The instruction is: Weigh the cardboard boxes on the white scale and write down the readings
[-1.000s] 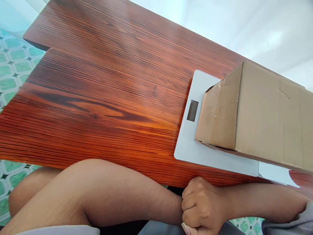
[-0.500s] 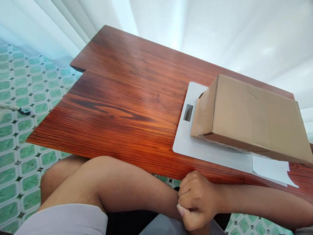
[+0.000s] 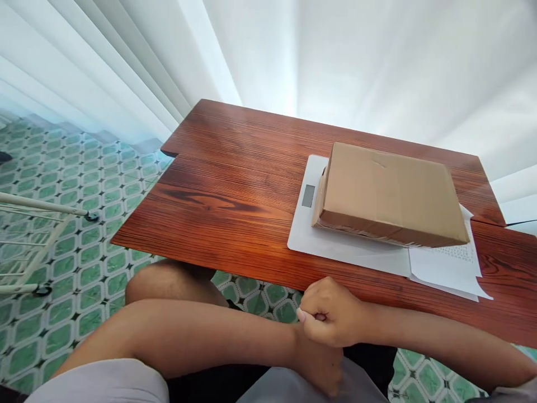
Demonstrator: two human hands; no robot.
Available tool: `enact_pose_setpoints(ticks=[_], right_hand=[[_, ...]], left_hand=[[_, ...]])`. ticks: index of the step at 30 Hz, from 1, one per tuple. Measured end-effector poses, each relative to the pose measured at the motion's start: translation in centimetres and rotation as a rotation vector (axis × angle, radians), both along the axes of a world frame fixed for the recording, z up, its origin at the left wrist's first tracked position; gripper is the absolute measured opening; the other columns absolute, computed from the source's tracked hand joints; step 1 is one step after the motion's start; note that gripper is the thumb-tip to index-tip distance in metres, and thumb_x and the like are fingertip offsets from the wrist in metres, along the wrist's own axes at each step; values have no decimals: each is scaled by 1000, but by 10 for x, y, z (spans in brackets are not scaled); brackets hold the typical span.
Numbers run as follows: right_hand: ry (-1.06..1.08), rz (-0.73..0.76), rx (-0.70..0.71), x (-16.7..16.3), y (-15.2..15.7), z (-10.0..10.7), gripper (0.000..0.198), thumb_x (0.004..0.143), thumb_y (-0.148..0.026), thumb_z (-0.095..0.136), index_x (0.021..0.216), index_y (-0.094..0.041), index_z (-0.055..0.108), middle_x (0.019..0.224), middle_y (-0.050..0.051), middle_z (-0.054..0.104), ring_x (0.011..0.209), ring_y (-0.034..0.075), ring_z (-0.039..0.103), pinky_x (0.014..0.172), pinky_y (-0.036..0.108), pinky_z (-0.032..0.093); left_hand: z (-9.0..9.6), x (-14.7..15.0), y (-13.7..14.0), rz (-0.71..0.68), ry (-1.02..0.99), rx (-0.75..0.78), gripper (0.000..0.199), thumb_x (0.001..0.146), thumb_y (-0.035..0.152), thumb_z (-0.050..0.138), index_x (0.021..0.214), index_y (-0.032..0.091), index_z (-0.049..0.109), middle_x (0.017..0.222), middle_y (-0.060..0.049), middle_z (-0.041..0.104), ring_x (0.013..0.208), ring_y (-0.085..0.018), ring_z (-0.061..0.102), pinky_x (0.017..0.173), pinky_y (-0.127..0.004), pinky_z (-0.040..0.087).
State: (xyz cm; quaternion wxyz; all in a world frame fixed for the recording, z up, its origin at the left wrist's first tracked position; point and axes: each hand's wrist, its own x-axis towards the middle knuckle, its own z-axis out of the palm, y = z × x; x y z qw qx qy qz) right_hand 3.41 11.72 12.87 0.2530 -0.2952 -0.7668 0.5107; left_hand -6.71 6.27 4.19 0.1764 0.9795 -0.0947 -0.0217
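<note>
My right hand [image 3: 329,313] is curled into a fist, thumb pressed against the bent fingers, with nothing showing in it. It rests over the wrist and back of my left hand [image 3: 321,361], which hangs down in my lap with its fingers hidden. Both are just off the near edge of the reddish wooden table [image 3: 235,246]. Beyond them a taped brown cardboard box [image 3: 390,193] lies on a white flat scale [image 3: 297,229] with a small grey display [image 3: 308,196]. Neither hand touches the box or the scale.
Printed paper sheets [image 3: 444,268] stick out from under the box's right end. A white wheeled rack [image 3: 42,246] stands on the green tiled floor [image 3: 84,268] at left. White curtains [image 3: 260,50] hang behind the table.
The view has tilted up and shifted, so the table and box look smaller and more of the rack and papers show. My hands stay crossed; more of the left hand's back shows.
</note>
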Motion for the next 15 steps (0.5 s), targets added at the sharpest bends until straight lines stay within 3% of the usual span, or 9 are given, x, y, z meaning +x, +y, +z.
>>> enact_pose_setpoints(ticks=[2,4,7,11,15], right_hand=[[13,-60,80,7,-3,8,34,84,-17,42,59,-21,20,51,-6,23,47,8,23,50,26,22],[24,-146,186,15,-6,16,34,85,-15,42,61,-22,19,51,-6,24,47,8,24,51,26,24],[42,-325,352,29,-11,26,35,88,-11,42,63,-22,20,52,-6,26,49,9,27,52,26,24],[57,-629,518,51,-21,28,38,93,-8,41,63,-22,22,55,-5,27,50,10,28,51,28,22],[92,-974,505,76,-33,20,39,103,-19,37,65,-22,30,60,-3,31,53,12,32,54,31,24]], left_hand=[[5,-6,3,-143,-54,-2,40,76,30,74,45,21,50,50,0,47,49,-13,39,47,-30,29],[12,-12,9,-145,-175,89,33,71,18,71,47,20,49,50,-1,46,49,-14,38,48,-32,26],[28,-15,22,46,-447,232,21,67,10,64,53,19,50,51,-2,46,51,-17,43,50,-34,26],[67,-14,47,336,-645,237,25,82,21,63,61,19,49,58,-1,46,55,-16,43,51,-32,26],[107,-17,70,587,-768,244,26,89,20,58,66,19,45,62,-1,48,61,-15,42,54,-33,32]])
